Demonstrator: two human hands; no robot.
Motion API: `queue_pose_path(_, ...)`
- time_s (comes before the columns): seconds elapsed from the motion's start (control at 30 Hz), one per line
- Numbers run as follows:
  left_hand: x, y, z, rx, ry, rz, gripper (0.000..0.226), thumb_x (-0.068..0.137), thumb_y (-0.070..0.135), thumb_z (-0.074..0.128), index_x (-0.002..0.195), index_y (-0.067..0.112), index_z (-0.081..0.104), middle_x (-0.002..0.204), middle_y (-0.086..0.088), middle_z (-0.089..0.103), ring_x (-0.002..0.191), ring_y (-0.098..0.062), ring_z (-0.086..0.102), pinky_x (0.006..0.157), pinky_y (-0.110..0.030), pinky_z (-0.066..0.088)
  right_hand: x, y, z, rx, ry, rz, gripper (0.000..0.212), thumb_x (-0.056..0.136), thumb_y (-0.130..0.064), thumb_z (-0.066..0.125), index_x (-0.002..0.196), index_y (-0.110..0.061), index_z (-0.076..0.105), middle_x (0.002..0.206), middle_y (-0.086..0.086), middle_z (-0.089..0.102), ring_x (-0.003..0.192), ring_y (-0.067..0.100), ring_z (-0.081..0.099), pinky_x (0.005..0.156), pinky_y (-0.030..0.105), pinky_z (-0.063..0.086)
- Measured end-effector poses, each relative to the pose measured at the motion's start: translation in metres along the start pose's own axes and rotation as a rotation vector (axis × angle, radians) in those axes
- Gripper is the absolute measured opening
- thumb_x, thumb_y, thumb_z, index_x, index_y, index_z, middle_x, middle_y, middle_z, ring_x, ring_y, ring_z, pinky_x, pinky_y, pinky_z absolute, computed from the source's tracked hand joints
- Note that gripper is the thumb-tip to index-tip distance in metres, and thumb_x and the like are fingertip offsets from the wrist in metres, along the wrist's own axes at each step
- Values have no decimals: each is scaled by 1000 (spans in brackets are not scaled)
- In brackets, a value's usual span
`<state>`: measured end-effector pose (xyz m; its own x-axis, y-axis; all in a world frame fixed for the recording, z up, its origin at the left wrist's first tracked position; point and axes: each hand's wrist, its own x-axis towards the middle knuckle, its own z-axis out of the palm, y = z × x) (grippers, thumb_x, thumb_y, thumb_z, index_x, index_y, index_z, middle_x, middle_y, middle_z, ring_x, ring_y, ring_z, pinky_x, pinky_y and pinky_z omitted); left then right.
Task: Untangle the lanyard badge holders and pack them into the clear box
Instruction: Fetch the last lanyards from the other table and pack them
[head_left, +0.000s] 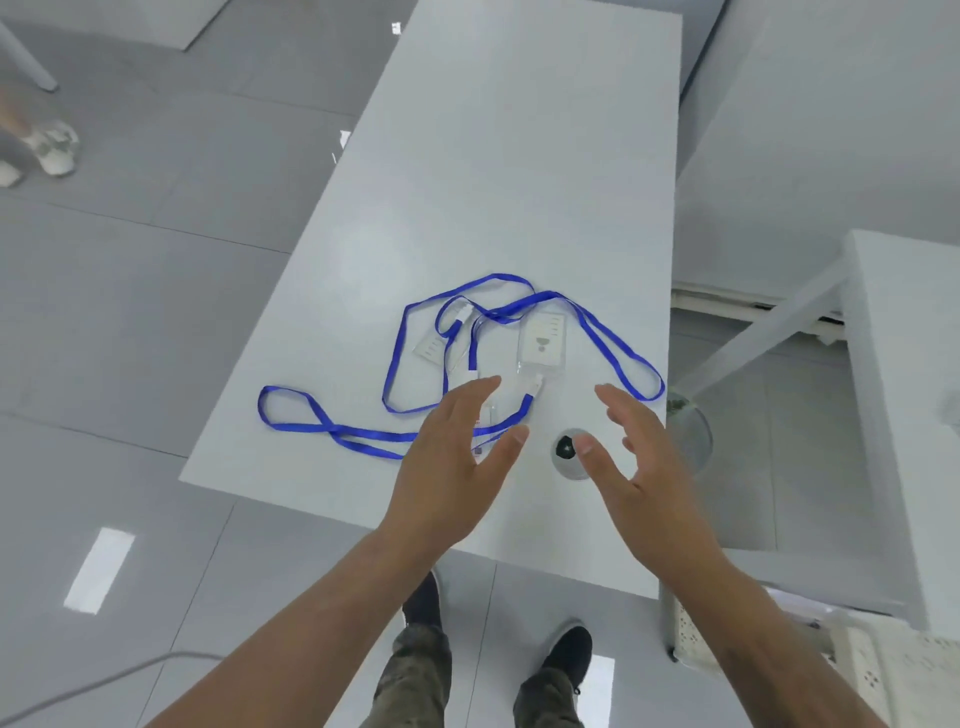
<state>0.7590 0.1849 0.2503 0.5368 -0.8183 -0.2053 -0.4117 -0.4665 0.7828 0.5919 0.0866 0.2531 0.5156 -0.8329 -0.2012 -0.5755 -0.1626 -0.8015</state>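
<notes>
A person's left hand (452, 457) and right hand (641, 467) hover over the near end of a white table (519, 156), fingers spread and relaxed, holding nothing. Between the thumbs sits a round grommet (569, 451) (a dark opening at its centre). Just beyond the fingertips lie tangled blue lanyards (395, 364) with clear badge holders (542, 344), flat on the tabletop.

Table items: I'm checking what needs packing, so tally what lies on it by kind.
Blue lanyard straps: tangled, count unclear
Clear badge holders: 2 plain; maybe a third under the left hand
Round cable grommet: 1
Total: at least 4
</notes>
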Motion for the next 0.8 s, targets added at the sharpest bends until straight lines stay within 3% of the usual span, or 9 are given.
queue_pose_path(0.1,6,-12,0,50,35,-68,58,90,55,54,143,41,35,147,18,42,130,-4,43,102,-32,48,12,-2,8,-31,-53,-13,54,88,-61,47,139,-45,38,145,-26,40,132,-1,38,111,38,36)
queue_pose_path(0.23,23,-25,3,146,32,-123,57,91,48,58,143,33,39,147,11,45,129,-10,47,100,-30,46,33,-2,22,-111,-110,-4,45,93,-48,52,137,-42,43,142,-21,45,121,-3,42,97,20,36)
queue_pose_path(0.37,45,-36,12,210,-14,-144,55,91,45,60,141,31,41,145,10,46,127,-11,48,94,-25,45,65,4,42,-176,-128,60,44,93,-43,56,136,-39,46,140,-16,48,122,4,48,103,31,45)
queue_pose_path(0.53,78,-43,27,261,-62,-128,54,93,42,58,142,30,41,145,8,46,127,-12,48,97,-30,48,106,22,60,-173,-52,158,44,91,-39,60,134,-33,49,135,-13,51,106,3,54,89,21,43)
queue_pose_path(0.7,113,-45,39,311,-56,-42,55,92,43,58,143,29,41,146,8,47,130,-13,46,101,-31,45,146,39,69,-238,52,186,57,85,-42,66,137,-29,46,139,-6,46,121,15,52,99,34,48)
queue_pose_path(0.8,133,-47,45,342,-65,-15,57,93,44,56,145,29,39,146,9,47,132,-14,44,101,-32,44,169,42,68,-351,26,129,67,81,-43,71,140,-27,43,144,-5,42,128,19,45,98,37,46)
